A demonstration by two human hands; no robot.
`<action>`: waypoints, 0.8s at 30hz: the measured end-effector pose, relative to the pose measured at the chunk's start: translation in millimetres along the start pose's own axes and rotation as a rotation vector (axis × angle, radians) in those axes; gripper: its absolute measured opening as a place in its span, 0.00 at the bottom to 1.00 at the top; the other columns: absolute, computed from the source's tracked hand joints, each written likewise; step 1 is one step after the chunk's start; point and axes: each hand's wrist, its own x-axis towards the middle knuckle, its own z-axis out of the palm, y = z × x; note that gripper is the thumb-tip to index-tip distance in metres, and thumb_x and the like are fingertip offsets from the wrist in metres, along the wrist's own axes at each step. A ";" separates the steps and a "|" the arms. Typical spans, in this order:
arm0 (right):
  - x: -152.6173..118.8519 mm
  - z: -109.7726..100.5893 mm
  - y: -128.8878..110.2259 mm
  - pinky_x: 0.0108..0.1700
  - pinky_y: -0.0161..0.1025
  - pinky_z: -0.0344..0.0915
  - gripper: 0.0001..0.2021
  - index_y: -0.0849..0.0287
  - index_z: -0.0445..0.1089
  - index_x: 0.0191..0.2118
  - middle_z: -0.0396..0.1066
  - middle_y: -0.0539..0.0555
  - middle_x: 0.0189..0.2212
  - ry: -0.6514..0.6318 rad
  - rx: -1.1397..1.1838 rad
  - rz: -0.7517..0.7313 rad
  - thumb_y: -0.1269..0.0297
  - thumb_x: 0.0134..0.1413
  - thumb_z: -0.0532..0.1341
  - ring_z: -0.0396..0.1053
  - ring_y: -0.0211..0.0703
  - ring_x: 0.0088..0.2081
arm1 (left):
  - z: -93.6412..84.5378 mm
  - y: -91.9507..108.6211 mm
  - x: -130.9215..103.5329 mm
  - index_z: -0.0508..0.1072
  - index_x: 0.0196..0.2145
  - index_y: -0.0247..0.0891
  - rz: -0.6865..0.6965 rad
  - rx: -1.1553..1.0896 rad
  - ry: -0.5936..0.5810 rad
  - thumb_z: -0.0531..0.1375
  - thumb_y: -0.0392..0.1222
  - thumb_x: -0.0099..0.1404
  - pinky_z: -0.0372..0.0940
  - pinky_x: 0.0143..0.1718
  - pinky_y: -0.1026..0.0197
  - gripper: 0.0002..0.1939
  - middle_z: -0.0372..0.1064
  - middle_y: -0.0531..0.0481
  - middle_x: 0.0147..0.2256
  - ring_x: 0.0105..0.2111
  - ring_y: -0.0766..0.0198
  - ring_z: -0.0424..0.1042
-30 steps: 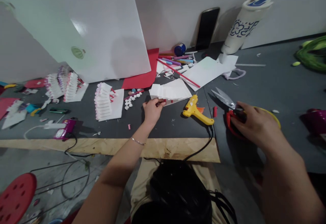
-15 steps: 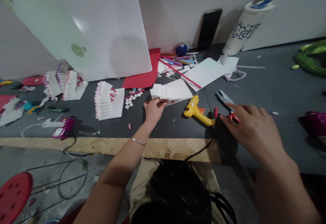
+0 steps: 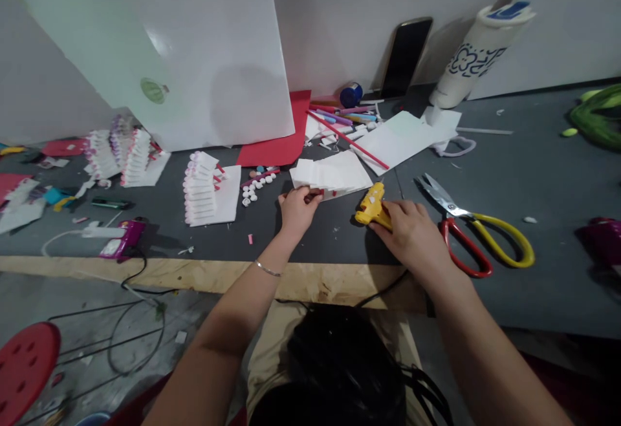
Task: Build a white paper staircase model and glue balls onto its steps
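My left hand [image 3: 297,211] is closed in a pinch at the near edge of a fanned white paper piece [image 3: 334,172]. A small dark-red piece shows between its thumb and fingers, mostly hidden. More short red bits stick out under the paper strips. My right hand [image 3: 412,232] is wrapped around the handle of a yellow glue gun [image 3: 371,201], which lies on the grey table with its nozzle toward the white paper. Right of that hand, scissors [image 3: 456,209] with one red and one yellow handle lie partly open.
Finished-looking white pleated pieces [image 3: 201,193] stand to the left, near small white rolls [image 3: 252,190]. A purple power socket [image 3: 123,238] sits by the front edge. Behind are a red sheet [image 3: 272,145], a leaning phone [image 3: 406,57] and a white tumbler [image 3: 473,57].
My right hand has let go of the scissors, now lying on the table, and moved left to grip the glue gun's handle. My left hand has stayed at the white paper.
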 end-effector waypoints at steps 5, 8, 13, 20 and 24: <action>-0.8 3.4 3.2 0.45 0.53 0.64 0.13 0.64 0.69 0.46 0.71 0.65 0.38 0.010 0.030 -0.030 0.63 0.61 0.54 0.66 0.58 0.40 | -1.5 0.9 -2.8 0.77 0.35 0.41 0.016 -0.015 -0.003 0.62 0.42 0.63 0.55 0.49 0.51 0.04 0.77 0.51 0.33 0.36 0.59 0.74; -4.4 2.7 2.9 0.45 0.52 0.66 0.14 0.64 0.69 0.46 0.71 0.65 0.38 0.019 0.102 -0.013 0.62 0.60 0.54 0.68 0.58 0.40 | -3.6 0.9 -5.1 0.76 0.34 0.40 0.031 -0.039 0.005 0.62 0.40 0.63 0.55 0.50 0.51 0.03 0.77 0.52 0.33 0.36 0.60 0.74; -12.2 -8.2 -3.4 0.38 0.45 0.68 0.14 0.62 0.68 0.45 0.73 0.62 0.37 0.004 0.320 0.117 0.61 0.54 0.57 0.71 0.54 0.37 | -12.0 -1.6 -10.9 0.73 0.32 0.40 0.097 0.009 -0.003 0.61 0.37 0.63 0.57 0.49 0.52 0.02 0.76 0.51 0.32 0.37 0.60 0.73; -20.0 -28.5 -31.2 0.29 0.35 0.63 0.09 0.56 0.67 0.38 0.71 0.50 0.29 -0.173 0.773 0.245 0.59 0.53 0.61 0.67 0.41 0.27 | -21.8 -11.2 -30.1 0.73 0.36 0.40 0.228 -0.116 -0.039 0.60 0.36 0.63 0.65 0.40 0.58 0.03 0.75 0.48 0.36 0.37 0.60 0.72; -20.5 -30.7 -38.5 0.27 0.35 0.61 0.09 0.56 0.67 0.32 0.69 0.49 0.25 -0.184 0.893 0.249 0.57 0.54 0.61 0.65 0.40 0.25 | -22.1 -12.6 -36.7 0.75 0.44 0.42 0.281 -0.254 -0.044 0.61 0.36 0.64 0.67 0.39 0.60 0.10 0.76 0.49 0.38 0.38 0.61 0.73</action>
